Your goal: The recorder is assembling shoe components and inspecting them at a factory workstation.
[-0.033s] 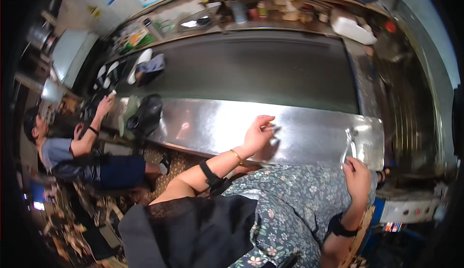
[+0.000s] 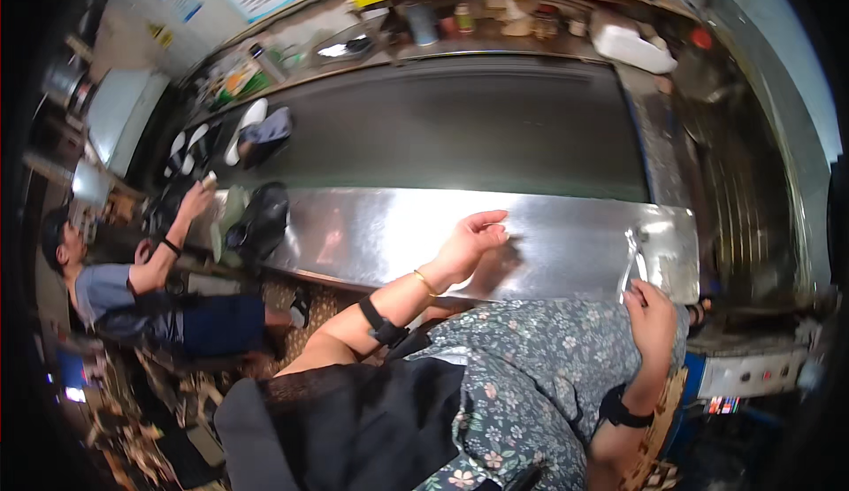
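My left hand (image 2: 467, 248) hovers over the shiny metal bench top (image 2: 371, 226), its index finger and thumb stretched forward with a gap between them. A small pale spot shows at the thumb tip, too blurred to name. At the bench's right end, my right hand (image 2: 653, 316) has curled fingers, thumb close to the index finger. Just beyond its fingertips lies a thin, pale, looped thing (image 2: 634, 257), its kind unclear. Whether the fingertips pinch its near end is hard to make out.
Beyond the bench runs a wide dark belt (image 2: 460, 128), with shoe parts (image 2: 250, 133) at its left. A black bag-like thing (image 2: 263, 217) rests on the bench's left part. At the left, a co-worker (image 2: 124, 287) reaches toward the belt. A white jug (image 2: 630, 42) lies at the back right.
The view has shifted slightly, so the belt and shelf sit a little further left. My left hand's fingers point a bit more forward and right. My right hand has hardly moved.
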{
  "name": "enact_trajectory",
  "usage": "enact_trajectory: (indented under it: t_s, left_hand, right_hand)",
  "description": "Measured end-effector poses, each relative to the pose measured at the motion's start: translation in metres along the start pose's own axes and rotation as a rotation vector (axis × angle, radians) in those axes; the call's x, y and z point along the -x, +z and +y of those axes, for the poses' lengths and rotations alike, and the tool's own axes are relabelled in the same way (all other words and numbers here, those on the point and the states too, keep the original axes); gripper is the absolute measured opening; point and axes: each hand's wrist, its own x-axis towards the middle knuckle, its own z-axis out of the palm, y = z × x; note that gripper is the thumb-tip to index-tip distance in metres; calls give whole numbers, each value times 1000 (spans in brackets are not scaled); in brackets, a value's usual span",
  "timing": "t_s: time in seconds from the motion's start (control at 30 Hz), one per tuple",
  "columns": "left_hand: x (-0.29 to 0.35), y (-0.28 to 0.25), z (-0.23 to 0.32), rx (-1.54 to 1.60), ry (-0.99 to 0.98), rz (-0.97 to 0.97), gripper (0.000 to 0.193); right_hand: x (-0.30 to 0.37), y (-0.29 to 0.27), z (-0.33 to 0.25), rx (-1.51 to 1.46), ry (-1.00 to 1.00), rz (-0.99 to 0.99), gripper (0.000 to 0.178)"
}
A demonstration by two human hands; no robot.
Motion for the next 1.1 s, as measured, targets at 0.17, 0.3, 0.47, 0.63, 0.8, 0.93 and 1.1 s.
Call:
enact_trajectory:
  t_s: [0.17, 0.3, 0.47, 0.63, 0.8, 0.93, 1.1]
  left_hand:
    - [3, 55, 67, 747, -142, -689, 27]
    - [3, 48, 70, 954, -130, -848, 19]
    - [7, -21, 62, -58, -131, -228, 29]
    - [46, -183, 2, -1754, 321, 308, 70]
    - [62, -221, -38, -1759, 273, 654, 75]
    - [46, -212, -26, -1770, 225, 706, 76]
    - [42, -209, -24, -1741, 196, 655, 77]
  right_hand:
    - [-6, 2, 12, -104, 135, 108, 29]
    - [-15, 4, 9, -114, 101, 86, 29]
    - [-13, -3, 26, -12, 34, -91, 25]
    - [-16, -25, 9, 82, 13, -383, 34]
    - [-49, -48, 20, 138, 130, -595, 44]
    - [-39, -26, 120, -49, 217, -287, 45]
    - [-52, -30, 139, 27, 233, -423, 41]
